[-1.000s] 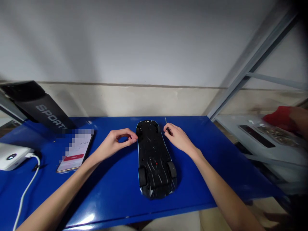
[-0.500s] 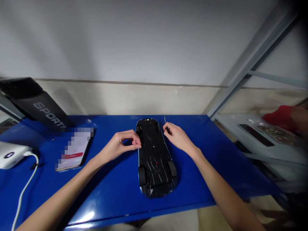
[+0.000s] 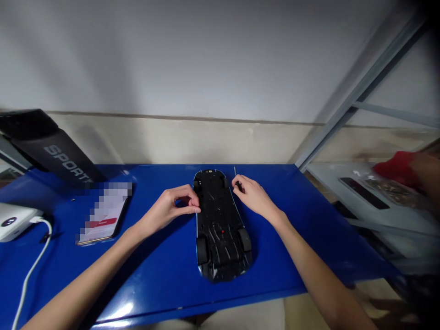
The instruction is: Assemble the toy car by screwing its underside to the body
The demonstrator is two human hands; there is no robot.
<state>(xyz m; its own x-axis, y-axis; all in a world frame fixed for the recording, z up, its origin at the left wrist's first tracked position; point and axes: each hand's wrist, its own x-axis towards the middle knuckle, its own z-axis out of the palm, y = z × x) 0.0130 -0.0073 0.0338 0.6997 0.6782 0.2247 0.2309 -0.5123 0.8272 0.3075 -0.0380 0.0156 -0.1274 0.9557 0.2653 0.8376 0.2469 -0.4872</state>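
Observation:
A black toy car (image 3: pixel 220 215) lies upside down on the blue table (image 3: pixel 165 279), its underside and wheels facing up. At its left side, my left hand (image 3: pixel 180 201) has thumb and fingertips drawn together against the car's edge. Whether they grip the edge or some small thing between them is hidden. My right hand (image 3: pixel 252 192) is just right of the car's far end, closed around the dark handle of a screwdriver (image 3: pixel 238 185). The thin metal shaft points up and away from me, apart from the car.
On the left are a phone (image 3: pixel 105 215), a dark box marked SPORT (image 3: pixel 65 156) and a white device (image 3: pixel 17 222) with a white cable (image 3: pixel 30 270). A metal frame (image 3: pixel 330 133) borders the right. Beyond it, another person's red sleeve (image 3: pixel 395 167) is near a bag of small parts (image 3: pixel 390 191).
The whole view has shifted slightly. Both hands, the toy car and the screwdriver keep the same positions relative to each other.

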